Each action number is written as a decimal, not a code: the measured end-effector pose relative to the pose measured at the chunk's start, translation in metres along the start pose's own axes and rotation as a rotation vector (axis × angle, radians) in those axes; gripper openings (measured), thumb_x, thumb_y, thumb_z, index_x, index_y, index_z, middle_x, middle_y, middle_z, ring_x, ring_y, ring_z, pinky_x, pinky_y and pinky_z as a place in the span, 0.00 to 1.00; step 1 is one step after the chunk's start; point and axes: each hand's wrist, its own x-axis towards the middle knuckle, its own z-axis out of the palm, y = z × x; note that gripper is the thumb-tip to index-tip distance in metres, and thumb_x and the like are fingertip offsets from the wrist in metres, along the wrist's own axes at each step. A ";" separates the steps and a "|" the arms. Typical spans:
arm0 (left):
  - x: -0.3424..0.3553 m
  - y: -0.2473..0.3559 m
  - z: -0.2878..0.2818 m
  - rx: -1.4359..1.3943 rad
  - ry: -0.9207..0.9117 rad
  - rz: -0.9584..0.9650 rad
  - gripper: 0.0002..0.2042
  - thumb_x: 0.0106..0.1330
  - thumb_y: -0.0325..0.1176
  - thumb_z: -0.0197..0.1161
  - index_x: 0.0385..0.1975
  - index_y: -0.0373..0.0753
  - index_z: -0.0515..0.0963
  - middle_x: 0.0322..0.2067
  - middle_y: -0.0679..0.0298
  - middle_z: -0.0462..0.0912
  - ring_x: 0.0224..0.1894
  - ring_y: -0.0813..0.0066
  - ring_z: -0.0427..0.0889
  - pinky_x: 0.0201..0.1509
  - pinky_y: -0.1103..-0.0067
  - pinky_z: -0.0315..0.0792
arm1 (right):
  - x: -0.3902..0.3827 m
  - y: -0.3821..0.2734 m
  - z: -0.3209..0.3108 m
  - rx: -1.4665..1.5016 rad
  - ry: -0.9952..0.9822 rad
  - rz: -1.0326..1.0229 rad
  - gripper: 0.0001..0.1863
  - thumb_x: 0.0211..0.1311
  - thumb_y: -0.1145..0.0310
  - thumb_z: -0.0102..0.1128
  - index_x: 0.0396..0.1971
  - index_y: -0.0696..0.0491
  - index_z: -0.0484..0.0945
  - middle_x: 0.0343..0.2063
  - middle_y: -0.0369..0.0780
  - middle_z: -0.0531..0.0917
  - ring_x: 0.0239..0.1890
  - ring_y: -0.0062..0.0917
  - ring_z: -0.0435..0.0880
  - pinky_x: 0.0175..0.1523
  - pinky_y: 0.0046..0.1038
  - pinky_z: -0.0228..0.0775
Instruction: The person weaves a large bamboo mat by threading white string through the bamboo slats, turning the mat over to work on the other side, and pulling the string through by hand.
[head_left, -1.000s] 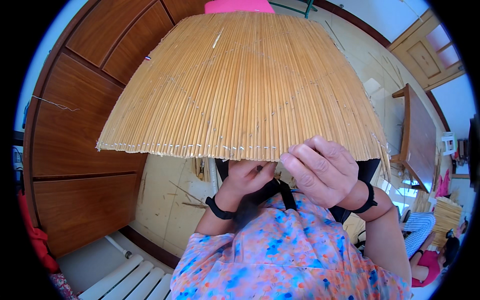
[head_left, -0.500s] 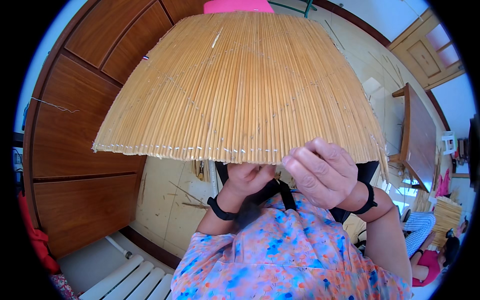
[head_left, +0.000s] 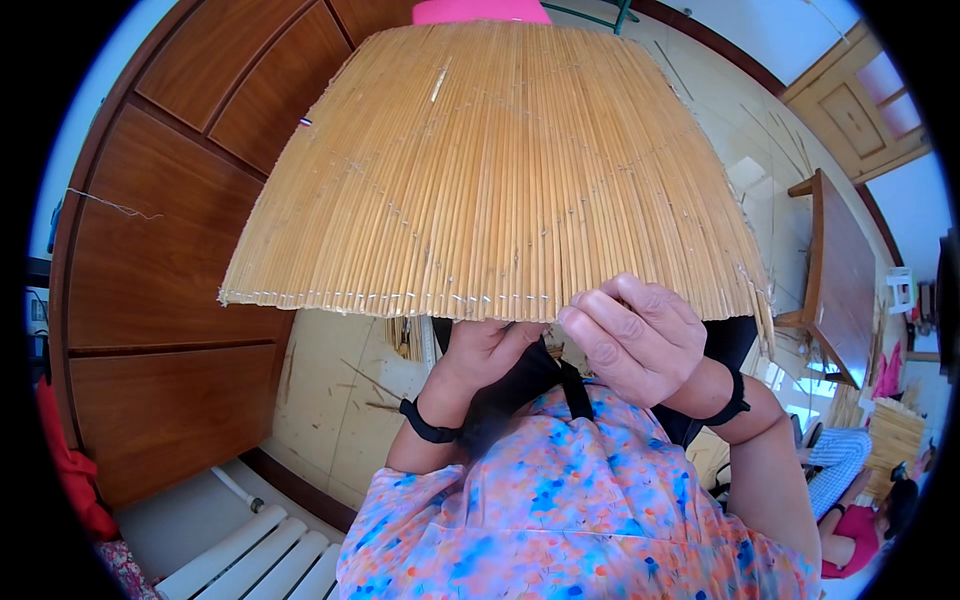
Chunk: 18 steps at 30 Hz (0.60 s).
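edge work, i judge: the reed mat [head_left: 490, 180] spreads ahead, right hand [head_left: 645, 338] curled, seemingly pinching its near edge, left hand [head_left: 486, 352] half-curled underneath, hold hidden; i'd steady that edge next

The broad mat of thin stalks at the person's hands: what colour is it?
The broad, flat stalk mat is golden tan, showing best in the head view.

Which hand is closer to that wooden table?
Right. The right hand, at the straw mat, is left of the wooden table; the left hand is farther left.
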 end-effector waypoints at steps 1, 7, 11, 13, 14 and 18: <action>-0.002 -0.001 -0.001 0.000 0.000 0.000 0.08 0.65 0.22 0.60 0.42 0.34 0.82 0.33 0.63 0.85 0.37 0.69 0.83 0.43 0.73 0.77 | 0.001 0.000 0.000 0.000 0.000 0.000 0.13 0.45 0.67 0.64 0.34 0.52 0.85 0.33 0.35 0.83 0.33 0.28 0.83 0.33 0.22 0.73; -0.009 -0.013 -0.003 -0.317 -0.095 -0.102 0.03 0.70 0.25 0.60 0.37 0.33 0.79 0.29 0.63 0.81 0.25 0.78 0.79 0.28 0.82 0.75 | 0.004 0.000 -0.003 -0.015 0.002 -0.002 0.13 0.47 0.64 0.68 0.34 0.52 0.84 0.32 0.35 0.82 0.32 0.27 0.83 0.32 0.22 0.72; -0.007 -0.003 0.002 -0.307 -0.034 -0.202 0.04 0.67 0.22 0.56 0.32 0.33 0.79 0.24 0.64 0.80 0.27 0.77 0.80 0.31 0.81 0.75 | 0.006 0.000 -0.005 -0.017 -0.011 0.005 0.13 0.47 0.64 0.69 0.35 0.52 0.85 0.32 0.35 0.83 0.32 0.27 0.83 0.32 0.22 0.73; -0.007 0.000 0.005 -0.346 0.006 -0.226 0.05 0.67 0.21 0.56 0.31 0.32 0.79 0.24 0.64 0.80 0.27 0.77 0.80 0.31 0.80 0.75 | 0.006 0.000 -0.005 -0.007 -0.014 0.009 0.13 0.48 0.64 0.69 0.35 0.51 0.85 0.32 0.35 0.83 0.32 0.27 0.83 0.32 0.22 0.73; -0.006 0.003 0.008 -0.317 0.046 -0.211 0.04 0.66 0.20 0.57 0.32 0.32 0.80 0.24 0.64 0.81 0.27 0.77 0.80 0.31 0.80 0.76 | 0.006 0.001 -0.004 -0.017 -0.010 -0.001 0.13 0.48 0.64 0.68 0.35 0.51 0.85 0.33 0.35 0.83 0.32 0.27 0.83 0.32 0.22 0.73; -0.004 0.002 0.012 -0.231 0.115 -0.114 0.05 0.64 0.18 0.58 0.33 0.32 0.81 0.25 0.62 0.82 0.27 0.77 0.82 0.31 0.80 0.77 | 0.005 0.000 -0.005 -0.017 -0.024 0.000 0.12 0.49 0.66 0.67 0.35 0.51 0.86 0.33 0.34 0.83 0.33 0.27 0.82 0.32 0.22 0.72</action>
